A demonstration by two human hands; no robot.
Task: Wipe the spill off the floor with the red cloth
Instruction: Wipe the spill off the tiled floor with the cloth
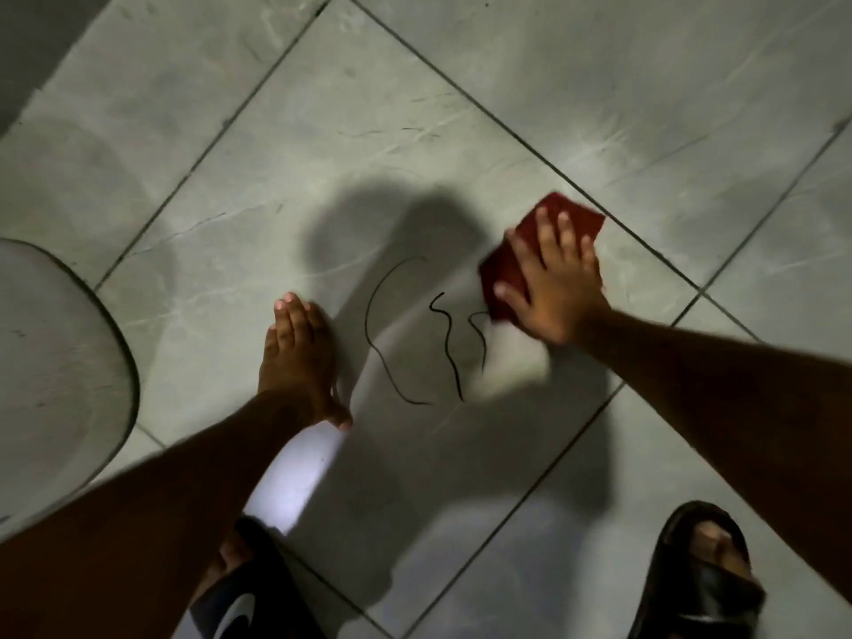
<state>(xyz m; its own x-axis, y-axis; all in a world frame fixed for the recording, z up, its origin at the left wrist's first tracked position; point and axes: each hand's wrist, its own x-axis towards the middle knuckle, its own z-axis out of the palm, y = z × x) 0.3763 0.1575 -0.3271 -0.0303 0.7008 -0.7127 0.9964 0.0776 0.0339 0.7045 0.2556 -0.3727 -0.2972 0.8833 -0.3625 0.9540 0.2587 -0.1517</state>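
Thin dark squiggly lines of the spill (445, 339) lie on a grey floor tile (322, 186) in the middle of the view. My right hand (551, 288) presses flat, fingers spread, on the red cloth (544, 242), which lies on the tile just right of the spill and touches its rightmost line. My left hand (299, 357) rests flat on the floor to the left of the spill, fingers together, holding nothing.
A pale rounded object (55, 362) fills the left edge. My feet in black slides show at the bottom left (249, 592) and bottom right (705, 574). Dark grout lines cross the floor diagonally.
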